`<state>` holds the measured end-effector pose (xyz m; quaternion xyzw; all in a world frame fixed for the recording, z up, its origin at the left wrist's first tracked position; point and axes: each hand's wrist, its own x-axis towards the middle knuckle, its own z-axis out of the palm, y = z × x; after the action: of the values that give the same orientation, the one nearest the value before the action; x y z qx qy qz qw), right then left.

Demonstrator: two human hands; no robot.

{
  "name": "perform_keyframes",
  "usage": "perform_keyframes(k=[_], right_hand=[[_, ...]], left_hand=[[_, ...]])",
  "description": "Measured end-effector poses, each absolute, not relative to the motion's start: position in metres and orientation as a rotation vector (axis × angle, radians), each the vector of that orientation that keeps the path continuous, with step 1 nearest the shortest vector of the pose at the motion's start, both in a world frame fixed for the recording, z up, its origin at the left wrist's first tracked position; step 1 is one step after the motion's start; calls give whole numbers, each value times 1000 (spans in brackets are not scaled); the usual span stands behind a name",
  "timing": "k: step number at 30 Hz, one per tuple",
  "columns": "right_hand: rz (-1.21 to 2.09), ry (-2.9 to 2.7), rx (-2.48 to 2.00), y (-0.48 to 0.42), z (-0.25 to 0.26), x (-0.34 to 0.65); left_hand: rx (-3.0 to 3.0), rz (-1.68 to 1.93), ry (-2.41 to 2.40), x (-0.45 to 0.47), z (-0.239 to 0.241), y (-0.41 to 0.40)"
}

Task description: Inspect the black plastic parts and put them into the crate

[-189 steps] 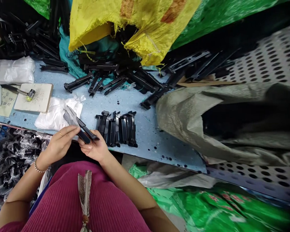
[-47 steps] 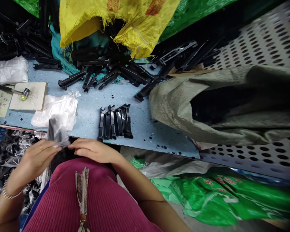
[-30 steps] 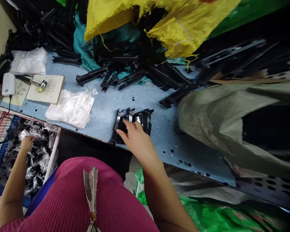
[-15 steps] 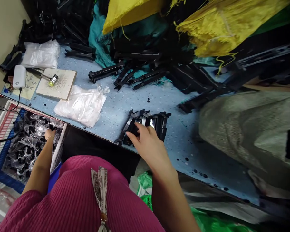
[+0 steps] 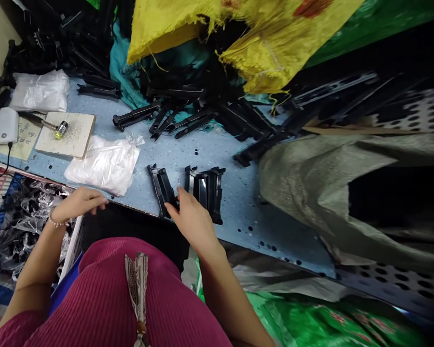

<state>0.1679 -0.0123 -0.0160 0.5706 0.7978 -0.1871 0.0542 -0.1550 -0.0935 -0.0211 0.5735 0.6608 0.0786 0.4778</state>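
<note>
My right hand (image 5: 197, 221) is at the table's front edge, with its thumb and forefinger on the lower right side of a long black plastic part (image 5: 162, 185). That part lies slanted, apart from a small row of similar black parts (image 5: 211, 193) just to the right. My left hand (image 5: 80, 203), with a beaded bracelet at the wrist, hovers by the table edge; its fingers are loosely stretched and I see nothing in them. Below it stands a crate (image 5: 72, 250) of clear-bagged black pieces (image 5: 32, 217). A pack of clear plastic bags (image 5: 106, 164) lies just beyond this hand.
A small hammer (image 5: 60, 129) rests on a pale board (image 5: 45, 142), beside a white device (image 5: 7, 125) with a cable. More black parts (image 5: 137, 115) are heaped behind, under yellow sacking (image 5: 267, 62). A grey sack (image 5: 292, 178) bulges over the table's right side.
My left hand has come up out of the crate to the table edge. The leftmost black part has been turned and parted from the row by my right hand. The view has shifted right.
</note>
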Motion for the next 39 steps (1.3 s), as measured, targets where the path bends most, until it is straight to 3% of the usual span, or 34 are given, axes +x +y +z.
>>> perform_keyframes(k=[4,7,10,14,18,21,24,27,31,39], right_hand=[[-615,2343,1710,-9,-19,173],[-899,2416,1806,-5,-25,186],[-1602,2357,1925,-2,-32,193],[-2772,1733,1730,-1,-31,167],[-3328,1297,1286,12,-26,103],[-3380,1230,1226,28,-27,59],[-3347,1214,1348,36,-30,47],[-3341,1105,1133,27,-36,67],[-3227,745,790,0,-53,92],[-3383,420,823,-17,-71,88]], left_hand=[[1704,619,2055,-94,-13,-55],[1589,793,2143,-87,-25,-33],[1249,1071,1906,-112,-28,-23],[892,1157,1679,-137,-22,-21],[902,1332,1611,-129,-22,-22],[1219,1286,1654,-124,-20,-26],[1684,1004,1904,-132,-17,-31],[1869,850,2006,-148,-17,-27],[1814,1025,1836,-158,-17,-24],[2252,948,1389,-92,4,-90]])
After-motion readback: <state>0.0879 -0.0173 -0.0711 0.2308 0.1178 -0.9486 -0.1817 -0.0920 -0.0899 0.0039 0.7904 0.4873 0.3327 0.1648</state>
